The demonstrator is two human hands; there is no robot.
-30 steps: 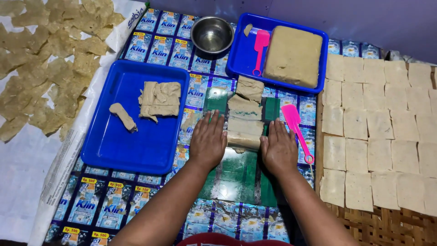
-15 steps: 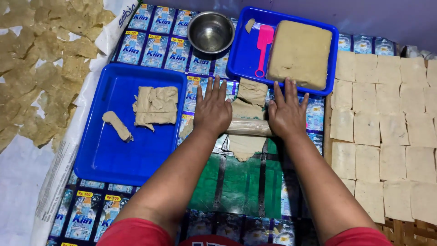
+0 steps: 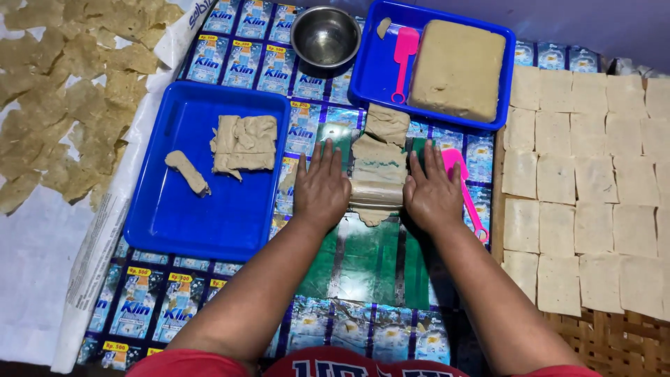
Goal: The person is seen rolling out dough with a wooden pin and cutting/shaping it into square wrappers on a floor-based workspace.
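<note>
A flattened tan dough strip (image 3: 377, 166) runs toward 12 o'clock; left hand (image 3: 321, 190) and right hand (image 3: 433, 195), fingers spread flat, press a roller (image 3: 375, 195) at its ends.

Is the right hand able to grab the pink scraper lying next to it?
Probably yes. The right hand rests flat on the roller beside the pink scraper, which lies on the mat at its outer edge. Nothing sits between them, though the hand partly hides the scraper's blade.

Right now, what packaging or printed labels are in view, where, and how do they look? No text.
Sachet sheet: covers the floor under both trays, rows of small blue, white and yellow packets.
Green panel: centre of that sheet, below both hands, shiny green with pale stripes.
White sack edge: left of the sheet, long folded strip, faint print.
</note>
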